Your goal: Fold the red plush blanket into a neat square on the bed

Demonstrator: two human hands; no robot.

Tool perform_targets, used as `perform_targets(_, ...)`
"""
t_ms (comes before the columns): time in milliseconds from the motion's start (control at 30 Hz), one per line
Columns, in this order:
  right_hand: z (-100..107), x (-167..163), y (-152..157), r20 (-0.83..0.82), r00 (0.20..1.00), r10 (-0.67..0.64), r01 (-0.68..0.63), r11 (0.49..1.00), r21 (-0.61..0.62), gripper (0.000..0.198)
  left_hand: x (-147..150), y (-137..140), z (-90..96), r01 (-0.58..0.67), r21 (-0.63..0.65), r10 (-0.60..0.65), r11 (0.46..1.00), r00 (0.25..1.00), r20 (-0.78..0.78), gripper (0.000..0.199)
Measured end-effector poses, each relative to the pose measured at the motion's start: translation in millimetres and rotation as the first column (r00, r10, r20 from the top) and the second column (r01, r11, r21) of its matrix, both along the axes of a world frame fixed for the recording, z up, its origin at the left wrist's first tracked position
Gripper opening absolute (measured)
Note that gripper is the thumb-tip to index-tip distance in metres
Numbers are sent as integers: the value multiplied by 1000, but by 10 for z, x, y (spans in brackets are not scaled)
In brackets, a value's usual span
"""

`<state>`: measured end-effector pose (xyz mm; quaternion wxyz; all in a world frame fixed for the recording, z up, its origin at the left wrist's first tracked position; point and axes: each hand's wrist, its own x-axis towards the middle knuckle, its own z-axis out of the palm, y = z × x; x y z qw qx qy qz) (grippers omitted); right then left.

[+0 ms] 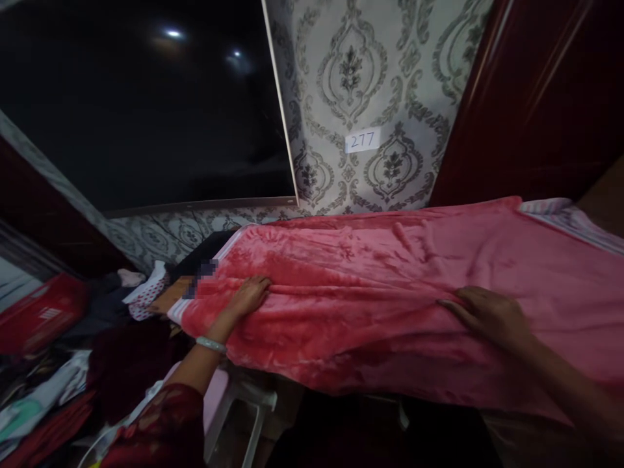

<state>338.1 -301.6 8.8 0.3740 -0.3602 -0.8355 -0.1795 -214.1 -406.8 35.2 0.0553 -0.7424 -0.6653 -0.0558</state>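
Red sleeve (160, 426) sits low and left of the sign (363, 140). The blanket (341, 318) lies spread below the sign. Left of the sign, the left hand (250, 294) touches the blanket; right of the sign, the right hand (494, 318) does too. Whether either grips it, I cannot tell.

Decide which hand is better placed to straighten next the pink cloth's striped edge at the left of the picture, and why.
Probably the left hand: it touches the cloth near that striped edge, while the right hand touches it much farther away.
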Motion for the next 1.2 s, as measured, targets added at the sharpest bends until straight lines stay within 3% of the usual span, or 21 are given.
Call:
perform_targets(100,-88,24,30,1,1000,-16,16,1000,19,65,-218,-71,19,-103,8,104,995,994,-32,27)
perform_targets(300,-208,57,64,-9,999,-45,45,996,-78,67,-534,-160,73,-213,50,215,976,976,-45,25)
perform_targets(633,23,-21,1,3,1000,1,-1,1000,22,63,-684,-269,225,-341,232,356,911,934,-27,26)
perform_targets(800,214,-20,-29,-70,997,-28,28,1000,6,64,-643,-384,457,-379,348,414,857,910,-30,31)
perform_targets(967,409,108,-28,-137,986,-94,98,995,21,67,-591,-566,753,-313,490,409,813,907,-98,29)
perform_targets(1200,894,361,-45,-215,945,-246,239,969,-58,79,-333,-655,1401,-292,595,473,749,864,-172,28)
